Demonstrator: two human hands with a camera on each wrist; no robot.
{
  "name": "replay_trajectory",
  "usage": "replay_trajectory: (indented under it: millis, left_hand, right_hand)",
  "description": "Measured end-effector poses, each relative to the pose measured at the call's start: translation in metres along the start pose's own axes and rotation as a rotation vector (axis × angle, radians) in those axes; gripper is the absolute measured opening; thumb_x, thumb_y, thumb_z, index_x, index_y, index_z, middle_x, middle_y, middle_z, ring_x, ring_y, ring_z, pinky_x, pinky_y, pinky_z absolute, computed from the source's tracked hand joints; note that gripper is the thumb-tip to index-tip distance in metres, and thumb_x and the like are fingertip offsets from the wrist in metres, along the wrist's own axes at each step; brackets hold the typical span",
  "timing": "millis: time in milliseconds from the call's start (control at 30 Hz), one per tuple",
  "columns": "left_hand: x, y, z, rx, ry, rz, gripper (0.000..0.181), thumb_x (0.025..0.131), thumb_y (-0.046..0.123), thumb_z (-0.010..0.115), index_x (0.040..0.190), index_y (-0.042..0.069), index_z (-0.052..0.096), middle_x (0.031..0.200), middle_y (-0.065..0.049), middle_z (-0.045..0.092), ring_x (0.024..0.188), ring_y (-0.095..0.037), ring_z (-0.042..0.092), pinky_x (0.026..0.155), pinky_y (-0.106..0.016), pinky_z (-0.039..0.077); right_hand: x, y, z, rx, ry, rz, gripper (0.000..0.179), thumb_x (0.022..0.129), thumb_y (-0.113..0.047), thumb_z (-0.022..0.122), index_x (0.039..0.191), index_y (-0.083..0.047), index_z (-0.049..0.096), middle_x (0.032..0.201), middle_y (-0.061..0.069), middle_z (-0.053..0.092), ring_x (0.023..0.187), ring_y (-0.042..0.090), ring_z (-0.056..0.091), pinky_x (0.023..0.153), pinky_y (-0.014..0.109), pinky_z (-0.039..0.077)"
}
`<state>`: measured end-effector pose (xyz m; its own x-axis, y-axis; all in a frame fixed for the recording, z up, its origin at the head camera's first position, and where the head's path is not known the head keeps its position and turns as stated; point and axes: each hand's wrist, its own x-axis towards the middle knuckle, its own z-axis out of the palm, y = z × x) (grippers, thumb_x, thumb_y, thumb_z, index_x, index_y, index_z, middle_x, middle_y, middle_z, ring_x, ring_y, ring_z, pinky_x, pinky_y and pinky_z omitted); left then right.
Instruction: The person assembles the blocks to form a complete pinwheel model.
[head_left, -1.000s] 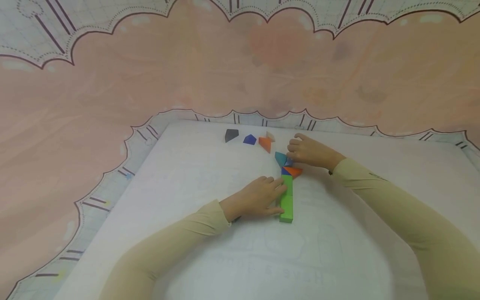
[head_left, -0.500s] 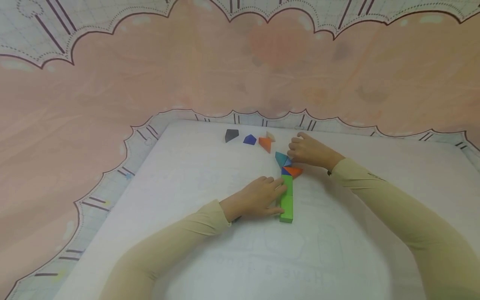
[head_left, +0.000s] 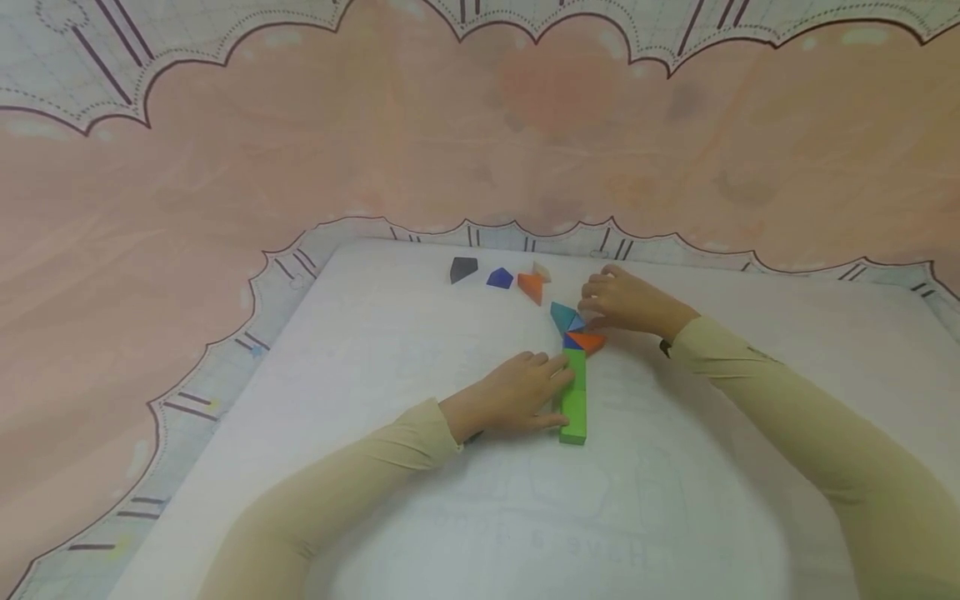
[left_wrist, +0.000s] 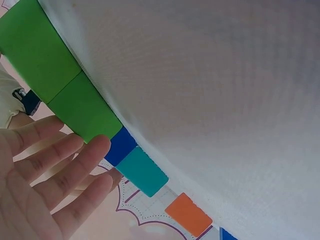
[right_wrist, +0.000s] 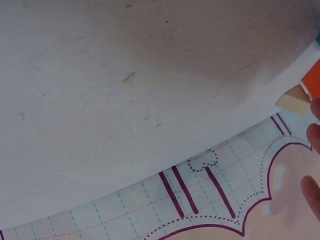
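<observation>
Two green blocks [head_left: 574, 417] form a straight column on the white table in the head view. My left hand [head_left: 517, 396] touches their left side with fingers spread and mostly straight. Above the column sit a dark blue triangular block [head_left: 570, 342] and an orange triangular block [head_left: 588, 342]. A teal block [head_left: 562, 316] and a light blue block [head_left: 577, 322] adjoin them. Beside the light blue block is my right hand [head_left: 633, 302], its fingers loosely bent and nothing visible in them. In the right wrist view only some right fingertips [right_wrist: 314, 137] show.
Farther back on the table [head_left: 375, 333] lie a dark grey block [head_left: 464, 269], a blue block [head_left: 500, 278], another orange block [head_left: 531, 287] and a natural wood block [head_left: 542, 272]. A peach patterned cloth [head_left: 450, 125] extends behind the table.
My right hand has shifted slightly to the right, and more of the light blue block shows. The left hand and the green blocks stay in place.
</observation>
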<state>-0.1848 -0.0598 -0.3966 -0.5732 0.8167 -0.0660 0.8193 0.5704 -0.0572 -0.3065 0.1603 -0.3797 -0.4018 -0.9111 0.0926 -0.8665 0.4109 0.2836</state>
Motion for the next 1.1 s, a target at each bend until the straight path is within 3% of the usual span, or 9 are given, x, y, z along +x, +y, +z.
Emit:
replay_trajectory:
  millis: [133, 433, 700, 1100]
  left_hand:
    - [-0.0012, 0.0007, -0.001, 0.003, -0.002, 0.0, 0.061, 0.091, 0.056, 0.047, 0.134, 0.012, 0.044, 0.138, -0.007, 0.048, 0.117, -0.019, 0.053, 0.099, -0.033, 0.043]
    - [-0.0012, 0.0015, -0.0019, -0.007, -0.008, -0.004, 0.06, 0.091, 0.055, 0.048, 0.133, 0.012, 0.043, 0.139, -0.007, 0.047, 0.119, -0.019, 0.052, 0.1, -0.034, 0.042]
    - [-0.0013, 0.0015, -0.002, 0.007, -0.001, -0.001, 0.06, 0.091, 0.055, 0.048, 0.132, 0.011, 0.043, 0.137, -0.006, 0.047, 0.117, -0.019, 0.053, 0.099, -0.033, 0.043]
    - [-0.001, 0.0014, -0.0012, 0.013, 0.004, -0.003, 0.062, 0.091, 0.056, 0.048, 0.133, 0.011, 0.043, 0.138, -0.007, 0.047, 0.117, -0.019, 0.053, 0.099, -0.033, 0.043]
  right_hand:
    - [-0.0005, -0.0011, 0.0006, -0.001, 0.035, -0.043, 0.02, 0.076, -0.026, 0.077, 0.089, -0.013, 0.068, 0.09, 0.004, 0.069, 0.089, 0.024, 0.062, 0.084, 0.041, 0.05]
    - [0.0015, 0.0005, 0.0042, -0.025, 0.022, -0.015, 0.018, 0.078, -0.022, 0.075, 0.092, -0.013, 0.069, 0.093, 0.004, 0.069, 0.091, 0.024, 0.062, 0.084, 0.041, 0.049]
    - [-0.0005, -0.001, 0.0033, -0.024, 0.029, -0.039, 0.008, 0.079, -0.019, 0.073, 0.087, -0.016, 0.07, 0.087, 0.0, 0.067, 0.084, 0.019, 0.059, 0.081, 0.037, 0.049]
    - [-0.0038, -0.0027, 0.0009, -0.02, 0.032, -0.07, 0.012, 0.077, -0.013, 0.075, 0.089, -0.016, 0.072, 0.089, 0.001, 0.068, 0.087, 0.019, 0.06, 0.081, 0.037, 0.05]
